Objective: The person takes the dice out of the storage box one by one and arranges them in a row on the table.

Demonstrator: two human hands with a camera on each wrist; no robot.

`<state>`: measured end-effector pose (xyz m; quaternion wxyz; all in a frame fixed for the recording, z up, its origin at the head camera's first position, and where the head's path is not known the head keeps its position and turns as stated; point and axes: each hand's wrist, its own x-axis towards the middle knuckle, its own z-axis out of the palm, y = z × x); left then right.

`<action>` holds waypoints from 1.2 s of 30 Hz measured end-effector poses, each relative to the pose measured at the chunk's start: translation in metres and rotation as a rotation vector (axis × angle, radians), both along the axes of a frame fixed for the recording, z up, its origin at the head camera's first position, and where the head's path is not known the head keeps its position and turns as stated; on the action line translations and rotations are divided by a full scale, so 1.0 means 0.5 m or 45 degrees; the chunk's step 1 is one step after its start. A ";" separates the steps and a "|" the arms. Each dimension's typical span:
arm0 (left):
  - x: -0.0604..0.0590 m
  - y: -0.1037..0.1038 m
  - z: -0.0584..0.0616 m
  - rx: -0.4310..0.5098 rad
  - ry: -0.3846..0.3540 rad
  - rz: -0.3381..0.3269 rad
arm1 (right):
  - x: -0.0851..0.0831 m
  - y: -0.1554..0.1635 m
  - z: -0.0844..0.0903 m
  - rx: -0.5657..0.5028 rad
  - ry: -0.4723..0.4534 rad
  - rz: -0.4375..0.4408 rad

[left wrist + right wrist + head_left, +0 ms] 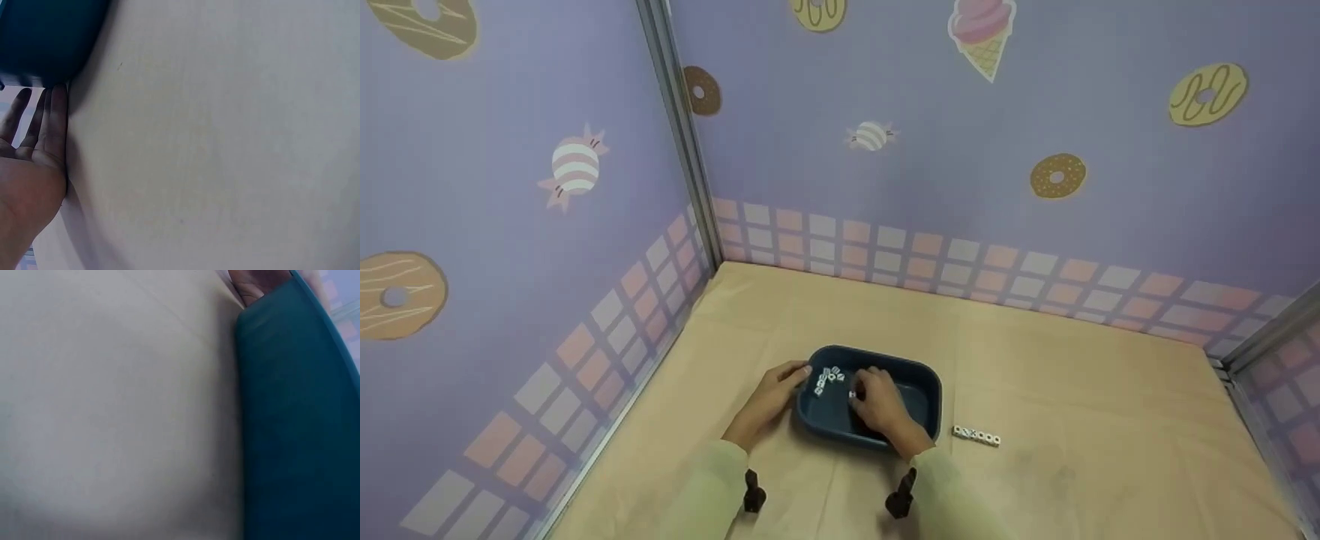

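- Purple walls (930,112) printed with donuts, sweets and an ice cream cone.
- Pink and white checks along their base.
- Beige tabletop (1072,390) under soft, even light.

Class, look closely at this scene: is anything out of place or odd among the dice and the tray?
Mostly tidy. Loose dice lie jumbled in the blue tray, while a short row of dice sits outside it on the tablecloth, neatly lined up. Nothing looks spilled or damaged.
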<state>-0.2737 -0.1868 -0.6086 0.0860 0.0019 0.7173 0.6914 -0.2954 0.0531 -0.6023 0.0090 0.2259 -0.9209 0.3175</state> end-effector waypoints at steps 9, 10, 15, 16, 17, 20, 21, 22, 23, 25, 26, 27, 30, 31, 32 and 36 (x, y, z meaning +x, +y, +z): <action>-0.003 0.002 0.002 -0.046 0.000 0.024 | 0.018 0.040 0.053 -0.165 -0.118 0.235; -0.002 0.002 0.002 -0.039 -0.006 0.024 | 0.023 0.053 0.064 -0.164 -0.127 0.266; 0.003 -0.001 0.002 -0.024 -0.021 0.026 | 0.043 0.133 0.099 -0.203 -0.056 0.322; 0.003 -0.001 0.003 -0.030 -0.018 0.031 | 0.045 0.150 0.105 -0.221 -0.039 0.319; 0.004 -0.001 0.003 -0.038 -0.012 0.034 | 0.046 0.169 0.110 -0.236 -0.023 0.312; 0.004 0.002 0.004 -0.050 0.002 0.035 | 0.046 0.227 0.120 -0.264 0.027 0.274; 0.004 0.003 0.003 -0.050 0.005 0.031 | 0.047 0.248 0.122 -0.266 0.038 0.251; 0.005 0.003 0.003 -0.049 0.007 0.029 | 0.046 0.268 0.122 -0.267 0.055 0.228; 0.005 0.004 0.002 -0.056 0.010 0.028 | 0.046 0.289 0.122 -0.266 0.066 0.200; 0.005 0.004 0.001 -0.052 0.013 0.024 | 0.048 0.329 0.118 -0.259 0.078 0.137; 0.005 0.003 0.000 -0.052 0.015 0.021 | 0.049 0.348 0.115 -0.253 0.079 0.106; 0.004 0.003 -0.001 -0.054 0.018 0.022 | 0.050 0.367 0.112 -0.245 0.079 0.073; 0.002 0.003 -0.003 -0.048 0.024 0.019 | 0.053 0.416 0.100 -0.229 0.076 -0.007; 0.001 0.003 -0.003 -0.045 0.027 0.019 | 0.055 0.430 0.096 -0.225 0.075 -0.031; 0.000 0.003 -0.003 -0.057 0.031 0.026 | 0.055 0.442 0.091 -0.221 0.076 -0.054; -0.003 0.004 -0.004 -0.077 0.038 0.042 | 0.061 0.479 0.072 -0.214 0.065 -0.143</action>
